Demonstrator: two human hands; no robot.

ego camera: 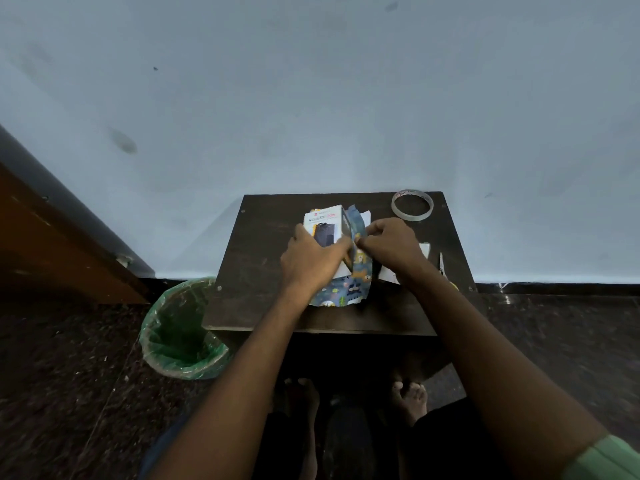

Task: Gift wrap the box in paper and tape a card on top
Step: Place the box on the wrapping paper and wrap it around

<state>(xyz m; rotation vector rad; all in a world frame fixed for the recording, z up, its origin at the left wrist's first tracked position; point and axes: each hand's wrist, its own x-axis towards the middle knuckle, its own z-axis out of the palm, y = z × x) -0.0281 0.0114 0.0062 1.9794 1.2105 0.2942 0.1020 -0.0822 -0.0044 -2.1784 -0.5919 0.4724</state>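
left hand (313,261) lying with straight fingers across the box (323,225), mid-table (263,237) | right hand (388,245) pinching the patterned paper (356,230) against the box's right side | tape roll (412,205) sitting at far right corner; green-lined bin (180,330) standing left of table

Both arms reach toward twelve o'clock; the left hand (311,259) lies flat with fingers extended, the right hand (389,245) is curled, fingertips pinching.

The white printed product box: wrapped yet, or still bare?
Mostly bare. The white printed product box shows its top face uncovered; the blue patterned wrapping paper only stands against its right side, pinched by the right hand.
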